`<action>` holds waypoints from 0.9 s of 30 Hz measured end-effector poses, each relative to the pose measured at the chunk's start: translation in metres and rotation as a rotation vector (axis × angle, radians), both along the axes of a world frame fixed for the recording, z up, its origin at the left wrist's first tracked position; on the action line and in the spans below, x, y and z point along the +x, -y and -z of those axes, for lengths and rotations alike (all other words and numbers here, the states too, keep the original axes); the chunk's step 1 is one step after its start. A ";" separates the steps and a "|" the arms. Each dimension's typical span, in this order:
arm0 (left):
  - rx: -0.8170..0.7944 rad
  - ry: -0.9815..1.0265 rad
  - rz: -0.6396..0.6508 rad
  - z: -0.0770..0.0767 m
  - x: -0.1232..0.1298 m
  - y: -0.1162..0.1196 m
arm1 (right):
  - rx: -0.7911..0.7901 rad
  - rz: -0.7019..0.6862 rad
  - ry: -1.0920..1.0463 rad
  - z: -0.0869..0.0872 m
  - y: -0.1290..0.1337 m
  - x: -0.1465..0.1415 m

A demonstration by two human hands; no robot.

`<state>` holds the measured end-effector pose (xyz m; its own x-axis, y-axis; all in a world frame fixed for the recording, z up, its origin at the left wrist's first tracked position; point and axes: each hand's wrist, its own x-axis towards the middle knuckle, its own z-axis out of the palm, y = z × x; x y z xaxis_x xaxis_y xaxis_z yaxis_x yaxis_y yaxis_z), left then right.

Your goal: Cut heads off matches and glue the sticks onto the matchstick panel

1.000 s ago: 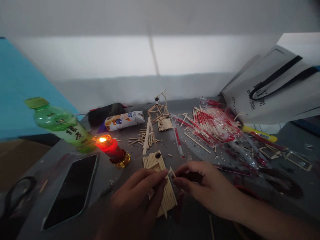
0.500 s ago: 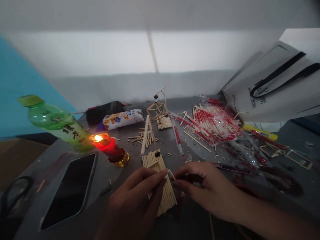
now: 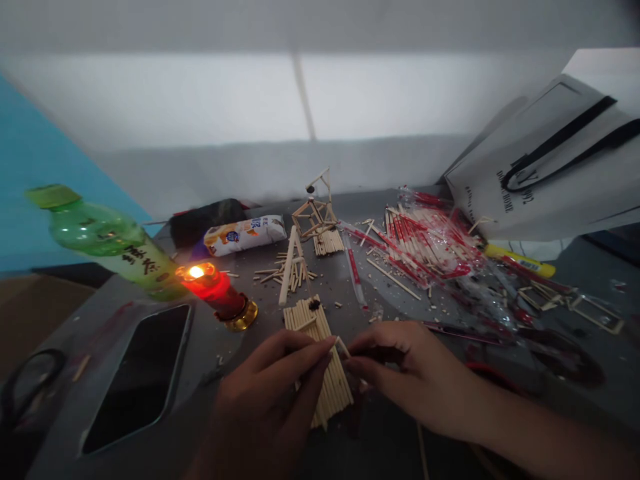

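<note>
My left hand (image 3: 273, 400) and my right hand (image 3: 410, 373) meet over a flat panel of glued wooden sticks (image 3: 315, 347) lying on the grey table (image 3: 350, 293). Between the fingertips of both hands is a short wooden stick (image 3: 342, 347), pinched from either side just above the panel. A dark blob (image 3: 315, 305) sits on the panel's far end. A lit red candle (image 3: 215, 293) on a gold base burns just left of the panel.
A green bottle (image 3: 110, 243) leans at the left, a dark phone (image 3: 137, 377) lies in front of it. Loose sticks (image 3: 293, 270), a small stick frame (image 3: 316, 217), red-wrapped chopsticks (image 3: 425, 243), a snack pack (image 3: 245, 235), a white bag (image 3: 555, 167) and scissors (image 3: 30, 383) surround the work.
Both hands have stayed on the short stick over the panel. The view has tilted slightly, so everything sits a little lower and further left.
</note>
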<state>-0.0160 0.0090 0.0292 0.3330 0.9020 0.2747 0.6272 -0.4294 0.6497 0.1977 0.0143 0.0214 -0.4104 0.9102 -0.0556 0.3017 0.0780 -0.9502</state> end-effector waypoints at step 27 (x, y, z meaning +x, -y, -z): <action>-0.017 0.091 -0.002 -0.004 0.005 0.002 | -0.020 -0.016 0.010 -0.005 0.003 0.004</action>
